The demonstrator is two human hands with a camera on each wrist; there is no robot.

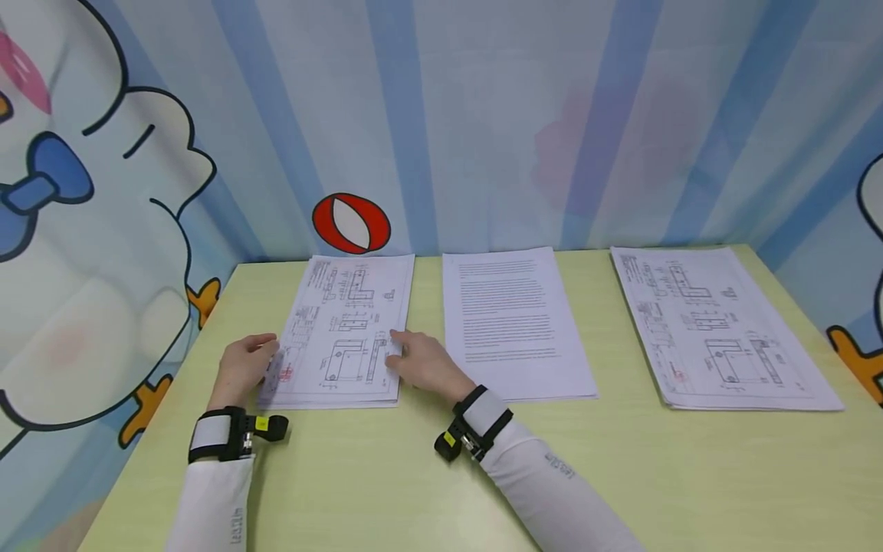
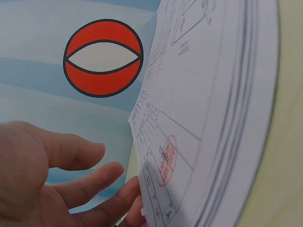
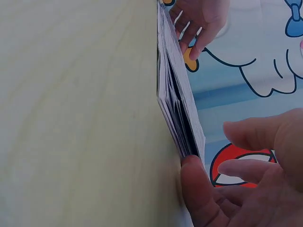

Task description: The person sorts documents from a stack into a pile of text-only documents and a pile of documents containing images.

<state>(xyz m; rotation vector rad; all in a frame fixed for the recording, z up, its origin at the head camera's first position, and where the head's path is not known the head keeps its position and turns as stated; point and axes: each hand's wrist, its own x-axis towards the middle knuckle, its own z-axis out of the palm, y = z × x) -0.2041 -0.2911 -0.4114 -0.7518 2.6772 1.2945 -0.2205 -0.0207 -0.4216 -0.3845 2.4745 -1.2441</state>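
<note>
A stack of paper sheets (image 1: 352, 330) with technical drawings lies at the left of the table. A red stamp (image 2: 167, 161) marks the top sheet near its lower left. My left hand (image 1: 244, 368) is at the stack's left edge, its lower fingers against the paper and its thumb apart. On the opposite side, my right hand (image 1: 428, 364) has its fingers at the right edge. One fingertip (image 3: 191, 163) touches the sheet edges there, where gaps show between the layers (image 3: 177, 106). Both hands have loosely bent fingers and frame the stack from its two sides.
Right of that stack lies a pile of sheets with printed text (image 1: 513, 322), partly behind my right wrist. Farther right is another stack of drawings (image 1: 717, 330). The pale yellow table (image 1: 359, 475) ends at a printed curtain (image 1: 483, 138).
</note>
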